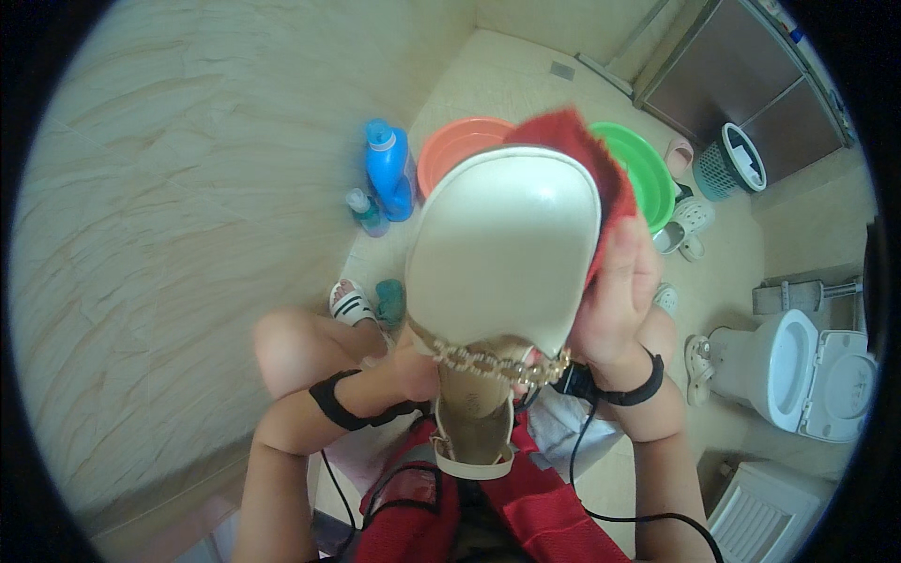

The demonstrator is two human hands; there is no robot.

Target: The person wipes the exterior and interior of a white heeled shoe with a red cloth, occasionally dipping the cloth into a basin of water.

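A cream closed-toe sandal [507,235] with a gold beaded chain and a heel strap is held up close in front of me, its rounded toe pointing away. My left hand [419,364] grips it from below at the left side, with most of its fingers hidden behind the shoe. On the other side, my right hand [619,296] is closed on a red cloth [561,131]. That cloth lies along the right edge of the toe and sticks out beyond it.
Past the shoe stand an orange basin [458,141] and a green basin [648,174]. Blue bottle [389,169] and small spray bottle [364,212] stand by the left wall. At right are a waste basket [723,167], clogs [693,216] and a toilet [786,366]. A black cable [648,518] hangs near my right arm.
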